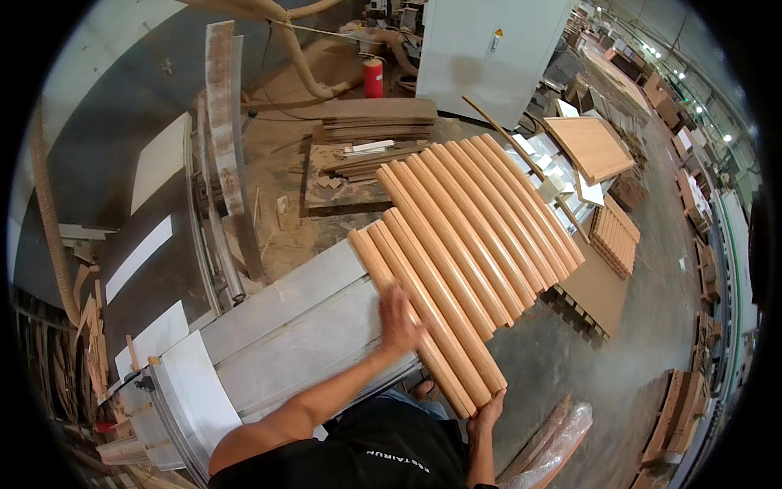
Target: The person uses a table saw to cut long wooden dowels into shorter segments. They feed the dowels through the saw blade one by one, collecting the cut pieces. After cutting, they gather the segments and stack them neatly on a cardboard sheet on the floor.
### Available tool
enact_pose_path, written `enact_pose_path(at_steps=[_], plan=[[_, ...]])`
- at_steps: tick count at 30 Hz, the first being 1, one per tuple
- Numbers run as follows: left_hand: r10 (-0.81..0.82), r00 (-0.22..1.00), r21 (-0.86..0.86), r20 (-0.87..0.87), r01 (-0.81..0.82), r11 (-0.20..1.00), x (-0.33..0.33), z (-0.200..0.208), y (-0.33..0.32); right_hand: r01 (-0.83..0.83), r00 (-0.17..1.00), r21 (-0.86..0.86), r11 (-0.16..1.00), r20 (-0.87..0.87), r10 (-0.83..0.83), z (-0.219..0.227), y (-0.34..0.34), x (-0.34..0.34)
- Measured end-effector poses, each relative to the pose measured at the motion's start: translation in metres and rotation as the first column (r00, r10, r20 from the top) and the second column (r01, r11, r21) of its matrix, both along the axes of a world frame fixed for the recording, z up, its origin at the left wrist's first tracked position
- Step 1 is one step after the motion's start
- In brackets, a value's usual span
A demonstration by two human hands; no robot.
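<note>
Rounded, light-brown wooden mouldings lie side by side in a staggered row across a grey metal work surface. My left hand rests against the outermost moulding on the left, fingers stretched along it and thumb apart over its top. At the near end of the row, my right hand grips the ends of the nearest mouldings. Part of that hand is hidden under the wood.
The metal table extends left, with white sheets on it. Stacked boards, a red cylinder and a grey cabinet stand beyond. Wooden panels are at right; a plastic-wrapped bundle lies near my right arm.
</note>
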State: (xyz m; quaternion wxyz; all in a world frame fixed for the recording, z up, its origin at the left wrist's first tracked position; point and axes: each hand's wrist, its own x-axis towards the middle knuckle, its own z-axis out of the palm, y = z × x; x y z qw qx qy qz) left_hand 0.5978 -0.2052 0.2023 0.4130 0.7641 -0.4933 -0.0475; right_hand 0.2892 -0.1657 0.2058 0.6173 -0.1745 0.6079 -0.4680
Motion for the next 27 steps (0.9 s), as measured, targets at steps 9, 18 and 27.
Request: enact_pose_path(at_steps=[9,18,27], plan=[[-0.300,0.774,0.171,-0.558,0.461,0.871,0.275,0.023,-0.136,0.077,0.996,-0.155,0.985,-0.041,-0.085,0.003,0.010,0.027],[-0.245,0.594,0.132,-0.767,0.519,0.844,0.248,0.032,-0.135,0.021,0.989,-0.153,0.988,0.146,0.002,0.007,0.014,0.020],[-0.319,0.681,0.126,-0.659,0.518,0.846,0.216,0.030,-0.048,0.020,1.000,-0.084,0.996,0.022,-0.018,0.000,0.007,-0.046]])
